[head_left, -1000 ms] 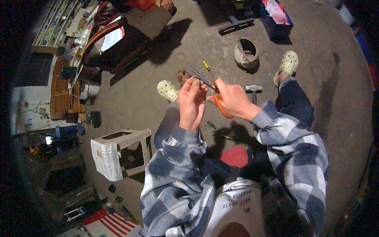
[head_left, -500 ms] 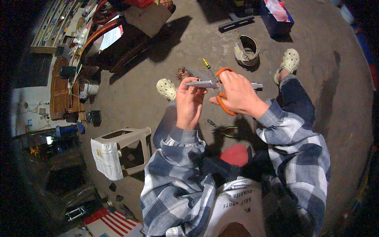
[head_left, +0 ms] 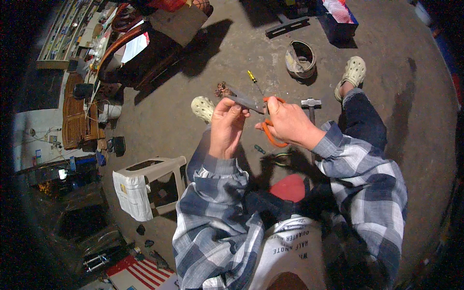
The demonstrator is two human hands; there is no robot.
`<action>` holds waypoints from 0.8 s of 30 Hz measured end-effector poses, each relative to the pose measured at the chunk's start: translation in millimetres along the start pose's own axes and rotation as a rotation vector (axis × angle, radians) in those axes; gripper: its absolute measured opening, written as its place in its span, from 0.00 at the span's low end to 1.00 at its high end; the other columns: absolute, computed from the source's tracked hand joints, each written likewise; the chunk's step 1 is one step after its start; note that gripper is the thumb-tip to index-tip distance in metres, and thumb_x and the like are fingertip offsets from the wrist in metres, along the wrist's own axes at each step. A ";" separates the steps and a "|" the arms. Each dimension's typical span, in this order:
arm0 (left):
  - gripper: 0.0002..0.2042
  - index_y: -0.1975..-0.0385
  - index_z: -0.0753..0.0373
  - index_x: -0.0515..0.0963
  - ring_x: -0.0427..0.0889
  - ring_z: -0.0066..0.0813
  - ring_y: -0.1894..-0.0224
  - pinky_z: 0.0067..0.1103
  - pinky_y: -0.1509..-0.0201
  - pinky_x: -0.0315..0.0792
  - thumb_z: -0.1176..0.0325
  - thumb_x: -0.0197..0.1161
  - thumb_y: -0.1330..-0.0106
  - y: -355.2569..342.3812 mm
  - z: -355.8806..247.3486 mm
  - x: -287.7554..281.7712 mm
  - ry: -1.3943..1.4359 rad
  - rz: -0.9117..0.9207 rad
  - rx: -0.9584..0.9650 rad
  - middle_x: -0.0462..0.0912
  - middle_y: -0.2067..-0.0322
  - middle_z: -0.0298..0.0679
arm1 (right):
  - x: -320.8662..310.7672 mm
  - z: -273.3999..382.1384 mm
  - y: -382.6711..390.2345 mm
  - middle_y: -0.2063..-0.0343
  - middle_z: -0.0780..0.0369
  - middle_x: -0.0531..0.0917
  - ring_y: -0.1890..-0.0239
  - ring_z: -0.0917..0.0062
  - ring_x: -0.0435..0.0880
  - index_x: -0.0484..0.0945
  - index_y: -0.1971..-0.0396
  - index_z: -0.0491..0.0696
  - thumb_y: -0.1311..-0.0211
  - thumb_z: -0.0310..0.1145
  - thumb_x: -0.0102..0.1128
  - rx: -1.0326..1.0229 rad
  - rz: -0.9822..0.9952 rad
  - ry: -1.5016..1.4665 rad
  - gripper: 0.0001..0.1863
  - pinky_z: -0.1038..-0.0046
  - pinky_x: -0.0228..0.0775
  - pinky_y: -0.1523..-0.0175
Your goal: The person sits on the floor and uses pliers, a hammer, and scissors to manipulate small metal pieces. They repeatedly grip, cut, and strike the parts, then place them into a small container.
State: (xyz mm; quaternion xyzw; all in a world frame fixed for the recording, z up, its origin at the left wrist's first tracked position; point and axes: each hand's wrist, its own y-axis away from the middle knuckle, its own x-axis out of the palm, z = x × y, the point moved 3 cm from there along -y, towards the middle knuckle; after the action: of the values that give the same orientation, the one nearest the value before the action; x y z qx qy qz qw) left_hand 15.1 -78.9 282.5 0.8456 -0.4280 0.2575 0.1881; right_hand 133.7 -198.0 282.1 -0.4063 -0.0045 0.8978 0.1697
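Observation:
My left hand [head_left: 226, 129] pinches a thin grey strip [head_left: 245, 103], apparently metal, between thumb and fingers. Its right end meets the jaws of an orange-handled cutting tool [head_left: 273, 134], which my right hand [head_left: 296, 121] grips. Whether the jaws bite into the strip is too small to tell. Beyond my left hand lies a copper-coloured clump of scraps [head_left: 222, 90]. On the floor past the tool is a screwdriver with a yellow handle [head_left: 252, 76]. A hammer [head_left: 311, 103] lies just right of my right hand, its handle partly hidden. Below the hands sits a small green-handled tool [head_left: 260, 149].
An open round can [head_left: 300, 60] stands ahead, with a black metal bracket [head_left: 287, 27] and a dark blue box [head_left: 338, 21] farther off. Left are a wooden chair [head_left: 126, 43] and a beige plastic stool [head_left: 166, 166] draped with a white cloth [head_left: 133, 195].
The grey strip has tilted, its right end lower, and looks darker. The tool's orange handles are closer together. My right hand has shifted slightly, showing more of the hammer.

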 end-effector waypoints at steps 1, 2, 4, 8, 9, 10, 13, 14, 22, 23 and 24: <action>0.05 0.65 0.62 0.73 0.77 0.23 0.66 0.18 0.61 0.73 0.73 0.58 0.40 -0.3 -0.6 2.3 0.023 -0.047 0.009 0.78 0.69 0.35 | 0.2 0.2 -0.2 0.70 0.49 0.75 0.65 0.55 0.77 0.63 0.62 0.38 0.53 0.51 0.63 0.058 0.054 -0.018 0.32 0.62 0.68 0.67; 0.05 0.65 0.62 0.73 0.77 0.24 0.67 0.19 0.59 0.73 0.74 0.58 0.40 -0.7 -1.0 8.9 0.047 -0.093 0.019 0.78 0.70 0.36 | 1.0 -0.1 -0.1 0.71 0.50 0.75 0.66 0.55 0.77 0.63 0.62 0.39 0.52 0.50 0.62 0.117 0.108 -0.036 0.31 0.63 0.68 0.68; 0.06 0.64 0.63 0.73 0.77 0.24 0.67 0.20 0.58 0.73 0.75 0.59 0.41 -4.6 3.5 16.0 0.064 -0.173 0.048 0.77 0.68 0.36 | -0.4 0.6 -0.7 0.71 0.51 0.75 0.66 0.55 0.77 0.64 0.63 0.40 0.52 0.50 0.63 0.119 0.062 -0.087 0.30 0.62 0.68 0.67; 0.08 0.63 0.64 0.72 0.77 0.24 0.63 0.22 0.55 0.73 0.78 0.58 0.41 -9.3 5.8 11.3 0.032 -0.251 0.141 0.76 0.65 0.36 | -16.9 8.2 -2.0 0.72 0.52 0.75 0.67 0.57 0.77 0.64 0.64 0.41 0.53 0.48 0.64 -0.028 -0.116 -0.005 0.28 0.63 0.68 0.67; 0.08 0.62 0.64 0.72 0.77 0.25 0.62 0.22 0.53 0.72 0.77 0.57 0.41 -8.7 4.9 10.6 0.006 -0.234 0.147 0.76 0.64 0.37 | -18.0 8.5 -2.3 0.72 0.52 0.75 0.67 0.57 0.77 0.64 0.64 0.41 0.54 0.49 0.64 -0.031 -0.129 0.008 0.28 0.63 0.68 0.66; 0.08 0.61 0.65 0.72 0.77 0.27 0.60 0.23 0.52 0.72 0.77 0.57 0.40 -7.5 5.5 9.2 -0.020 -0.218 0.150 0.77 0.63 0.38 | -17.1 7.7 -1.9 0.72 0.53 0.75 0.67 0.58 0.77 0.65 0.64 0.41 0.54 0.49 0.64 -0.033 -0.140 0.020 0.29 0.63 0.68 0.66; 0.08 0.61 0.66 0.72 0.77 0.29 0.59 0.24 0.50 0.71 0.77 0.56 0.39 -4.4 4.8 9.1 -0.063 -0.235 0.159 0.77 0.62 0.39 | -14.9 6.4 -2.1 0.72 0.54 0.74 0.66 0.59 0.76 0.65 0.64 0.41 0.55 0.50 0.64 -0.047 -0.170 0.031 0.30 0.64 0.67 0.65; 0.07 0.61 0.67 0.72 0.77 0.29 0.59 0.24 0.50 0.71 0.77 0.55 0.39 -3.5 4.6 9.2 -0.072 -0.252 0.163 0.77 0.62 0.39 | -14.1 6.4 -2.3 0.72 0.54 0.74 0.66 0.60 0.76 0.65 0.64 0.41 0.55 0.50 0.64 -0.053 -0.179 0.030 0.30 0.65 0.67 0.64; 0.07 0.62 0.67 0.73 0.78 0.24 0.64 0.17 0.59 0.74 0.78 0.56 0.40 -4.0 1.5 15.0 -0.292 -0.287 0.229 0.78 0.65 0.39 | -14.6 2.0 -3.2 0.71 0.54 0.72 0.65 0.61 0.75 0.64 0.64 0.39 0.57 0.54 0.64 -0.057 -0.186 0.117 0.34 0.66 0.67 0.63; 0.07 0.62 0.67 0.73 0.78 0.24 0.64 0.17 0.60 0.74 0.79 0.56 0.40 -3.6 0.5 15.9 -0.323 -0.283 0.238 0.78 0.65 0.39 | -14.7 2.0 -3.3 0.71 0.54 0.72 0.65 0.61 0.75 0.64 0.64 0.39 0.57 0.55 0.64 -0.049 -0.171 0.109 0.34 0.66 0.67 0.63; 0.07 0.62 0.68 0.73 0.78 0.24 0.64 0.17 0.60 0.74 0.79 0.55 0.40 -3.3 -0.4 16.7 -0.330 -0.281 0.244 0.78 0.66 0.39 | -15.0 2.1 -3.2 0.70 0.54 0.72 0.65 0.60 0.74 0.64 0.64 0.39 0.57 0.54 0.64 -0.055 -0.173 0.110 0.34 0.65 0.67 0.63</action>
State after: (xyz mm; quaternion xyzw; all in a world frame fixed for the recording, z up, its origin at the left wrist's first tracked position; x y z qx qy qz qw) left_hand 26.1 -87.3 292.5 0.9438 -0.2970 0.1372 0.0459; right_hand 142.4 -199.3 294.9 -0.4577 -0.0550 0.8557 0.2352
